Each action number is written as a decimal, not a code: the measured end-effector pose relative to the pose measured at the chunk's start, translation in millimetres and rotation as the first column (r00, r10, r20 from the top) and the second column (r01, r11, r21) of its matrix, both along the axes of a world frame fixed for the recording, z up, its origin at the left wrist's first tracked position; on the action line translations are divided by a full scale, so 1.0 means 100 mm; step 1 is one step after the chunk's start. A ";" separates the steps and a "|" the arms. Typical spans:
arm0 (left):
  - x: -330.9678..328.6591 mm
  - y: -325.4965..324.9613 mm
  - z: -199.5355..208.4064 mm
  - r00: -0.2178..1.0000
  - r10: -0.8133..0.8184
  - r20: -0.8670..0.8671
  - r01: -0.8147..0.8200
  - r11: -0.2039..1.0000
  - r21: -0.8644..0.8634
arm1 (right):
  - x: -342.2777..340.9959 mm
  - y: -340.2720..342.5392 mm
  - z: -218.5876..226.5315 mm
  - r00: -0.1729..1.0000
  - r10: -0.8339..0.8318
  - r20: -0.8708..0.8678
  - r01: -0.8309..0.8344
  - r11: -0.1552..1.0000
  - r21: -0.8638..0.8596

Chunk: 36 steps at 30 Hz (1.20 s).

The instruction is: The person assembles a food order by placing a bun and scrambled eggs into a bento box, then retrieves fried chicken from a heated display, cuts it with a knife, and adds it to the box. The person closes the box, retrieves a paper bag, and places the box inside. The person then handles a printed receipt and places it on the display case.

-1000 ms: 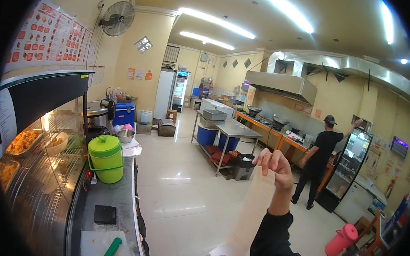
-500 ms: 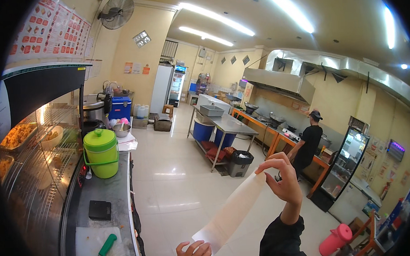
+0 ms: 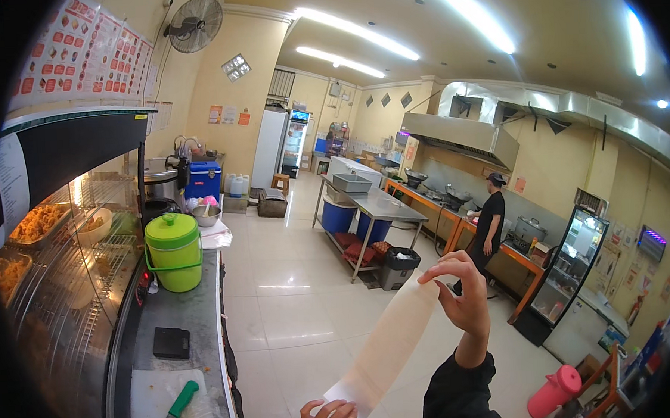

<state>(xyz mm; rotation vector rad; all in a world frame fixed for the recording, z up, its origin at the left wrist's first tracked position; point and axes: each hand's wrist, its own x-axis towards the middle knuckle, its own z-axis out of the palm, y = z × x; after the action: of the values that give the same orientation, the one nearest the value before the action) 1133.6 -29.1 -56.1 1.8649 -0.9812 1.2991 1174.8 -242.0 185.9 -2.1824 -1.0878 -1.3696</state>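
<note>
Between my two hands a long pale strip of translucent paper [image 3: 389, 341] is stretched at a slant over the tiled floor. My right hand [image 3: 464, 293], raised higher, pinches its upper end between thumb and fingertips. Low in the picture, my left hand [image 3: 328, 417] is closed on the strip's lower end, its fingers lying across the edge. To the left, on the grey counter, a green-handled knife [image 3: 180, 402] lies on a white cutting board [image 3: 145, 396] beside some clear plastic.
A lit glass food warmer [image 3: 75, 258] with fried food stands at left. On the counter are a lime-green drink jug [image 3: 174, 253] and a black box [image 3: 171, 343]. A steel table [image 3: 383, 205] and a co-worker [image 3: 491, 221] are farther off. A pink jug [image 3: 554, 391] is at lower right.
My view has shifted slightly left. The strip stays held between both hands, slightly steeper. The co-worker at the stove has turned and shifted position.
</note>
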 end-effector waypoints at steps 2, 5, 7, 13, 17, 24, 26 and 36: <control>0.00 0.00 0.01 1.000 0.006 0.007 -0.006 1.000 0.001 | 0.00 0.02 0.01 1.000 0.006 0.005 -0.006 1.000 0.002; -0.01 0.00 0.01 1.000 0.005 0.002 -0.005 1.000 -0.015 | 0.00 0.05 0.03 1.000 0.011 -0.002 -0.011 1.000 -0.011; -0.02 0.01 0.01 1.000 0.005 -0.009 -0.005 1.000 -0.028 | 0.01 0.09 0.04 1.000 0.020 -0.003 -0.020 1.000 -0.023; -0.05 0.02 -0.02 0.999 -0.016 -0.037 0.013 0.997 -0.070 | 0.05 0.16 0.02 0.999 0.033 -0.002 -0.033 0.999 -0.032; -0.04 0.01 -0.04 0.996 -0.058 -0.062 0.052 0.994 -0.100 | 0.04 0.14 0.01 1.000 0.011 0.008 -0.011 1.000 -0.023; 0.00 0.04 -0.06 0.978 -0.183 -0.099 0.163 0.970 -0.180 | 0.08 0.15 0.01 1.000 0.017 0.013 -0.017 1.000 0.001; 0.00 0.05 -0.04 0.976 -0.156 -0.149 0.121 0.968 -0.219 | 0.11 0.17 0.01 1.000 0.002 0.003 -0.002 1.000 0.020; 0.01 0.12 0.10 0.904 -0.308 -0.296 0.038 0.747 -0.663 | 0.32 0.39 0.02 0.996 0.053 -0.076 -0.046 0.995 0.089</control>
<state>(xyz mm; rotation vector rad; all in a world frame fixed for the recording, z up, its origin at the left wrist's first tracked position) 1134.9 -17.3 -46.6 1.3578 -0.3956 0.9261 1207.2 -203.3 187.8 -2.1142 -1.0269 -1.2751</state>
